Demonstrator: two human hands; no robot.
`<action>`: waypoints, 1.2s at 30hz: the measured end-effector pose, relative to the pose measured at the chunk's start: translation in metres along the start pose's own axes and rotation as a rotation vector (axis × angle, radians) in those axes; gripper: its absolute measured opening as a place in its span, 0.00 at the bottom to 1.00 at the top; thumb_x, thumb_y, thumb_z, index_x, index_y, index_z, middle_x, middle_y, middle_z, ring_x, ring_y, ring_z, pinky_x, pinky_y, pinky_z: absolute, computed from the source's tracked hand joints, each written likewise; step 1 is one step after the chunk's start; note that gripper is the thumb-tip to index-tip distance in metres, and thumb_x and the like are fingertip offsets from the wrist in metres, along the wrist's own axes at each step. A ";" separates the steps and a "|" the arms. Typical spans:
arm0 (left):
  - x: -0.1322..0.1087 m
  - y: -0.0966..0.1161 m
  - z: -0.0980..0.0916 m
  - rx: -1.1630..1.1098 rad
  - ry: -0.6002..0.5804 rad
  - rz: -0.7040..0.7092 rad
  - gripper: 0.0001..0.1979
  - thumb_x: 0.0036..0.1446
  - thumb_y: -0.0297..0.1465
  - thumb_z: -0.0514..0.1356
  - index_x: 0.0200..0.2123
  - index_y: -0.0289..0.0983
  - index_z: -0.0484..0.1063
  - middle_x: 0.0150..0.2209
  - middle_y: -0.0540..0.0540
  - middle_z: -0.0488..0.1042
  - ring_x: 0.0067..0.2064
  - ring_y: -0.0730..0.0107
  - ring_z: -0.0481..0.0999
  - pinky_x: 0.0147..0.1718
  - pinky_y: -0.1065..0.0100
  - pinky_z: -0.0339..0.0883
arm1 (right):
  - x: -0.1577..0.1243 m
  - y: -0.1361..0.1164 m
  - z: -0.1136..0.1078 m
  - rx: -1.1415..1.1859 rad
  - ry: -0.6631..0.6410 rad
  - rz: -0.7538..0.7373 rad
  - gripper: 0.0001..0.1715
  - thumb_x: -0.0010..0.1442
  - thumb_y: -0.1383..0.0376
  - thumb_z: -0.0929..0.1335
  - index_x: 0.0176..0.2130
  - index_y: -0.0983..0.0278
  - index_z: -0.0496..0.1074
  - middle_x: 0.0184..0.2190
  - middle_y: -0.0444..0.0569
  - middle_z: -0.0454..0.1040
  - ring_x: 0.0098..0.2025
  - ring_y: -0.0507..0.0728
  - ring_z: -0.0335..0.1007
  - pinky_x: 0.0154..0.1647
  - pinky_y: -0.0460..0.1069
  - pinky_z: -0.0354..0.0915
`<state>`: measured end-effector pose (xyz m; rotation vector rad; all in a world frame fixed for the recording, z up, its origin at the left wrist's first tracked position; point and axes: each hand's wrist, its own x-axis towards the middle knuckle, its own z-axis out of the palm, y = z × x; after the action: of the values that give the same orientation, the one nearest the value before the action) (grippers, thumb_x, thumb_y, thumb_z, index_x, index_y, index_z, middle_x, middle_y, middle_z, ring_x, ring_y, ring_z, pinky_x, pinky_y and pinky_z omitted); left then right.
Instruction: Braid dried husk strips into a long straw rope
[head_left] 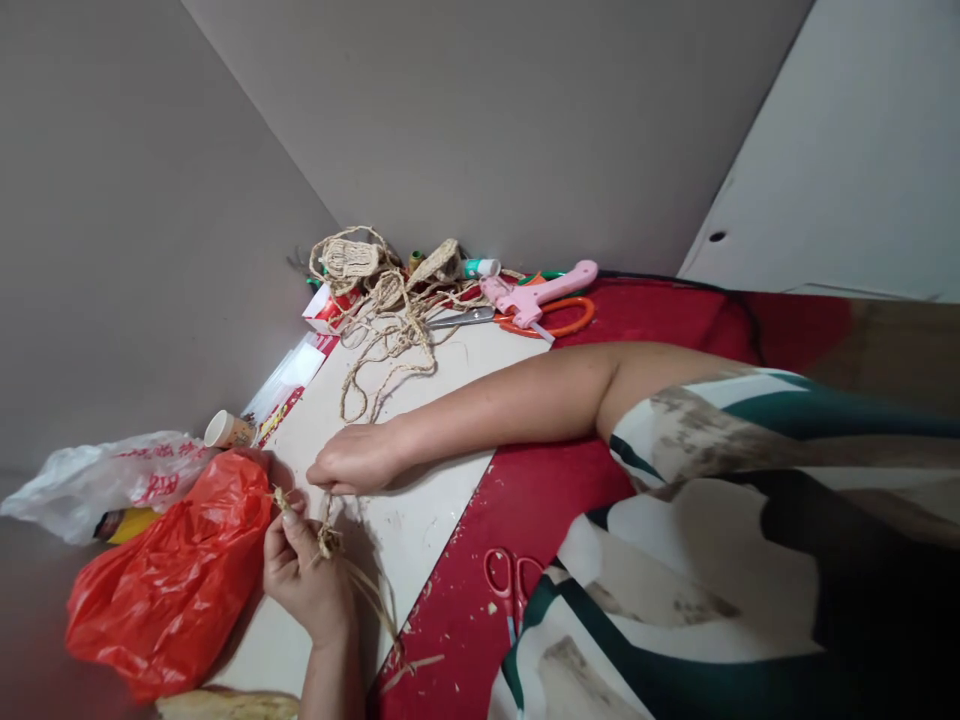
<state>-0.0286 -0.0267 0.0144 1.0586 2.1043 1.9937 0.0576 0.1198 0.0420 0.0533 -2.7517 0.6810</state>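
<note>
The view is turned sideways, with my body at the right. My left hand [304,570], low in the picture, is closed, thumb and fingers pinching a piece of straw cord [281,498]. Just above it, my right hand [358,460] is a loose fist, seen from its back. A straw strand runs from under its fingers to a knotted tuft [328,542] by my left hand. Loose straw ends [375,600] trail from the tuft over the board's edge. Both hands are over a pale board [442,500]. The fingertips of my right hand are hidden.
Braided straw rope [405,340] lies heaped at the board's far end, beside orange-handled scissors [574,318] and a pink glue gun [540,292]. A red plastic bag [180,570], a white bag [142,470] and a paper cup [229,430] lie left. Red-handled scissors [510,580] rest on red cloth [555,480].
</note>
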 end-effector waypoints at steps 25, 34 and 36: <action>0.012 -0.016 -0.003 -0.107 -0.164 -0.150 0.13 0.54 0.40 0.60 0.32 0.34 0.71 0.23 0.54 0.69 0.24 0.79 0.68 0.26 0.76 0.63 | 0.003 0.002 0.014 0.448 -0.104 -0.017 0.09 0.52 0.68 0.69 0.23 0.69 0.66 0.19 0.39 0.62 0.24 0.47 0.54 0.30 0.45 0.51; 0.005 -0.010 -0.002 0.085 -0.149 0.001 0.14 0.57 0.41 0.57 0.32 0.35 0.72 0.28 0.50 0.73 0.29 0.76 0.70 0.29 0.75 0.63 | 0.000 -0.005 0.013 0.437 -0.033 -0.009 0.15 0.56 0.66 0.67 0.22 0.68 0.60 0.18 0.39 0.58 0.24 0.46 0.52 0.28 0.44 0.50; 0.005 -0.009 -0.001 0.074 -0.141 -0.001 0.14 0.57 0.41 0.57 0.32 0.35 0.72 0.29 0.50 0.74 0.29 0.75 0.70 0.30 0.74 0.64 | 0.002 -0.003 0.015 0.477 -0.052 -0.015 0.15 0.59 0.65 0.65 0.23 0.68 0.62 0.19 0.39 0.58 0.24 0.46 0.52 0.27 0.44 0.50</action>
<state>-0.0364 -0.0242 0.0085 1.1718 2.1193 1.7956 0.0521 0.1104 0.0309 0.1962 -2.5684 1.3304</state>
